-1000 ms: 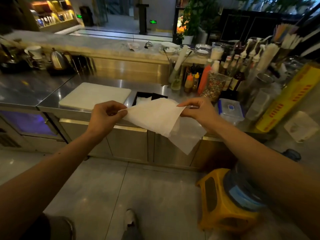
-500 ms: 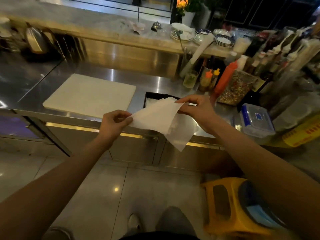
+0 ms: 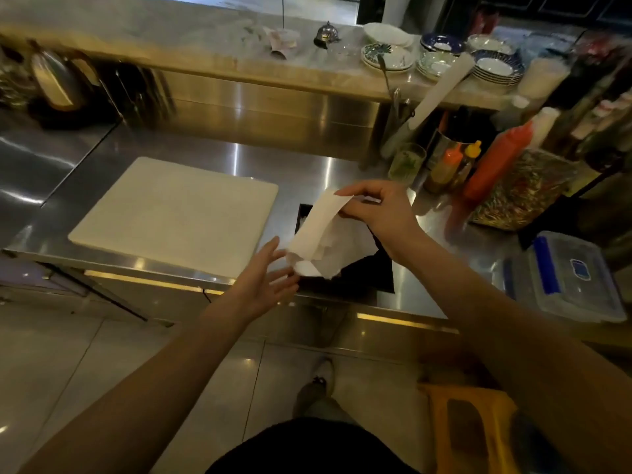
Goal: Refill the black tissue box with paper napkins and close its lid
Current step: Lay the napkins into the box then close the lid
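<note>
The black tissue box (image 3: 371,275) lies open on the steel counter near its front edge, with white napkins showing inside at its far left corner. My right hand (image 3: 379,208) pinches the top of a folded white paper napkin (image 3: 319,234), which hangs down over the box. Just left of the napkin's lower end is my left hand (image 3: 265,278), fingers spread and holding nothing. The napkin and my right forearm hide most of the box's inside.
A white cutting board (image 3: 178,213) lies left of the box. Sauce bottles (image 3: 492,165), a glass and a jar crowd the counter behind and right. A clear lidded plastic container (image 3: 567,275) sits at the right edge. A yellow stool (image 3: 475,432) stands on the floor.
My left hand has let go of the napkin and opened. The right hand has swung the napkin over the box, where it hangs folded. My head has moved closer and looks down more.
</note>
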`<action>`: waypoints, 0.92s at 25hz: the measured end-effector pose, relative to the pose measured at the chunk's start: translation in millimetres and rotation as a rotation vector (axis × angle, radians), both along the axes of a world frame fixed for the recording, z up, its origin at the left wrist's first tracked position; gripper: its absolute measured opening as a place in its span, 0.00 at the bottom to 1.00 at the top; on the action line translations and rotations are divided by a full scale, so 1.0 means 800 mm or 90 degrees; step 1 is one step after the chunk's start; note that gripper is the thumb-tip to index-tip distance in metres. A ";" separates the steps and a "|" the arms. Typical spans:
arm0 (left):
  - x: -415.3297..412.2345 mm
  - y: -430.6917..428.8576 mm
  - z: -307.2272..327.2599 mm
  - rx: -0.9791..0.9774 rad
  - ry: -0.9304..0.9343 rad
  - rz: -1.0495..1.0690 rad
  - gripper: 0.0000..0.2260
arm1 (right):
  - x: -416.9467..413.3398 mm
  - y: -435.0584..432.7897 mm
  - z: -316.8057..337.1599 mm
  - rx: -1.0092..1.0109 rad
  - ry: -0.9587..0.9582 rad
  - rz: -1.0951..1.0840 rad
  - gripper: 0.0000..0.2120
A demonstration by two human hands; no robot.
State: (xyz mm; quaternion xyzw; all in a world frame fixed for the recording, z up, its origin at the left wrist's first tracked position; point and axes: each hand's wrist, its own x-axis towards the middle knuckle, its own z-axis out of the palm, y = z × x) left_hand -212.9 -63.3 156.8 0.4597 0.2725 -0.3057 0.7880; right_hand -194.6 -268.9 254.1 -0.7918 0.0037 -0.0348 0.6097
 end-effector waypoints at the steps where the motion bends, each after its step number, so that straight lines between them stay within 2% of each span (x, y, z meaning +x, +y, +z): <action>1: 0.014 -0.004 0.003 -0.037 0.054 0.012 0.25 | 0.017 -0.003 0.000 0.001 -0.017 0.000 0.05; 3: 0.037 -0.007 0.007 -0.130 0.146 0.034 0.36 | 0.045 -0.008 -0.006 -0.020 -0.051 0.003 0.06; 5: 0.067 -0.016 0.009 -0.226 0.196 0.038 0.43 | 0.073 -0.015 -0.021 -0.034 -0.088 0.015 0.08; 8: 0.102 -0.026 0.015 -0.317 0.209 0.060 0.40 | 0.094 -0.024 -0.041 -0.030 -0.109 0.008 0.07; 11: 0.130 -0.038 0.020 -0.243 0.169 0.038 0.31 | 0.105 -0.037 -0.054 -0.013 -0.099 0.005 0.07; 15: 0.159 -0.042 0.013 -0.146 0.138 0.012 0.30 | 0.105 -0.041 -0.065 0.003 -0.076 -0.011 0.08; 20: 0.189 -0.040 0.010 -0.040 0.141 -0.018 0.21 | 0.100 -0.035 -0.073 0.029 -0.040 -0.050 0.08; 23: 0.199 -0.030 0.016 0.013 0.103 -0.081 0.22 | 0.089 -0.019 -0.075 0.085 -0.004 -0.062 0.09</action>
